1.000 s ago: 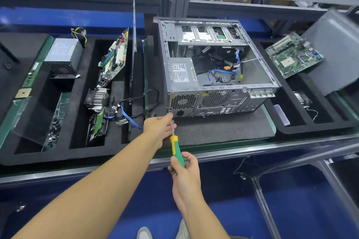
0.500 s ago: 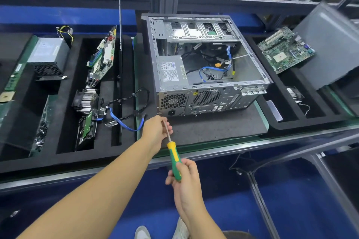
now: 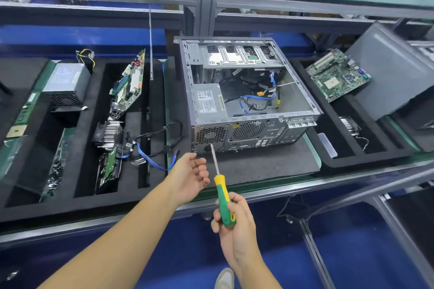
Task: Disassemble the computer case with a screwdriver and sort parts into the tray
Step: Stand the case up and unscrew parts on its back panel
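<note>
Hands low before case [image 3: 249, 101]: right hand [image 3: 234, 225] wrapped round screwdriver [image 3: 222, 197] handle, tip close to case's rear panel; left hand [image 3: 187, 177] palm-up just beside shaft, fingers loosely curled. Case lying open on counter [image 3: 258, 186], tray [image 3: 82, 199] at left.

Nothing legible anywhere; white label [image 3: 206, 101] on the power supply [image 3: 207, 87] inside the computer case [image 3: 270, 132] — print too small to read; yellow sticker [image 3: 235, 126] on its rear panel — blurred as well.

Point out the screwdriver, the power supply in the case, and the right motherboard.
Green and yellow screwdriver [image 3: 222, 193]: head view, green grip.
Grey metal power supply [image 3: 206, 101]: head view, label.
Green motherboard at right [image 3: 338, 75]: head view, centre.
</note>
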`<action>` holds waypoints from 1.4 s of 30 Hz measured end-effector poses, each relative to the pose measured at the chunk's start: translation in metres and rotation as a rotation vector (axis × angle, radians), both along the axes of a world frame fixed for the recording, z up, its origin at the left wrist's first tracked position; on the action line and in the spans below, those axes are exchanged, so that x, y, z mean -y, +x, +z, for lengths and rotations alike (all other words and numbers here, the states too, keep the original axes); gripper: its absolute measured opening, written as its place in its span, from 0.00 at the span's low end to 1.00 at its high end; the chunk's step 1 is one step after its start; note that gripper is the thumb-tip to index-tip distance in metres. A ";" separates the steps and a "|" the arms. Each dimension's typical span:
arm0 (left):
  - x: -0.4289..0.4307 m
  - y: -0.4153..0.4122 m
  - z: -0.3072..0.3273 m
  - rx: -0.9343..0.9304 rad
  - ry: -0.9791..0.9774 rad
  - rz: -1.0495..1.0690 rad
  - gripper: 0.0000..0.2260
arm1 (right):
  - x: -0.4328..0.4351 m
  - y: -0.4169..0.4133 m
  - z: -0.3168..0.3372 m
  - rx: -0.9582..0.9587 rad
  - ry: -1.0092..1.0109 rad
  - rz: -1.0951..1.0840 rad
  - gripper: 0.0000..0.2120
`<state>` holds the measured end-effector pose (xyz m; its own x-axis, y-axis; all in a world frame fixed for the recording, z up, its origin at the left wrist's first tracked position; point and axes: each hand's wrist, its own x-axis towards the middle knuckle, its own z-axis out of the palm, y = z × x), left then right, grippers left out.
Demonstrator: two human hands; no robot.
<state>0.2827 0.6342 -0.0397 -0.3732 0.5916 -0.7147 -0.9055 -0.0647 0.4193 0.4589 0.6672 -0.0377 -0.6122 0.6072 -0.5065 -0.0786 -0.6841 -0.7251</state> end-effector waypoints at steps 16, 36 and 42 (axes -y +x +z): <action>-0.004 0.009 0.043 -0.567 0.070 0.008 0.12 | 0.007 -0.029 0.035 -0.012 0.197 0.055 0.12; -0.006 0.007 0.051 -0.542 0.028 -0.010 0.12 | 0.014 -0.038 0.038 0.034 0.209 0.004 0.14; -0.006 0.005 0.049 -0.544 0.037 -0.003 0.12 | 0.015 -0.038 0.042 0.087 0.290 0.020 0.13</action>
